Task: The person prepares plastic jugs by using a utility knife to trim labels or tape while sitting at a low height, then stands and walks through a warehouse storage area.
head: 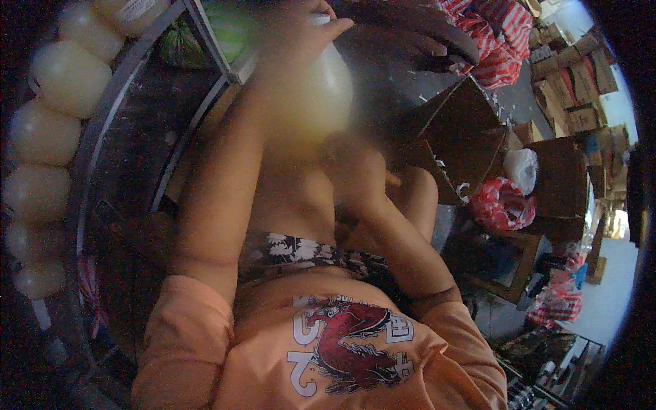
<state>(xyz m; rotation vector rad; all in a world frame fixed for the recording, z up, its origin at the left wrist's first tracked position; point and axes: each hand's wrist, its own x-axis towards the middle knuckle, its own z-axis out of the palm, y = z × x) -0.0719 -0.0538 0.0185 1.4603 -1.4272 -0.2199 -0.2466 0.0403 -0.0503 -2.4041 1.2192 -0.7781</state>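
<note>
A large pale yellow, rounded fruit, perhaps a pomelo [328,95], is up close before me and partly blurred. My left hand [307,31] lies over its far upper side and grips it, the thumb sticking out to the right; something small and white shows by the fingers. Low against the near side of the fruit is my right hand [356,166], bent and blurred; whether its fingers hold anything is hidden. Both are above my bare legs and dark floral shorts [302,251]. Similar pale rounded fruits [72,79] stand in a row at the left, one with a printed label.
A metal-edged rack [105,128] runs along the left, with a green striped watermelon [225,25] behind its frame. To the right are an open cardboard box [461,128], red plastic bags [505,205], striped bags [497,51] and stacked cartons [574,77].
</note>
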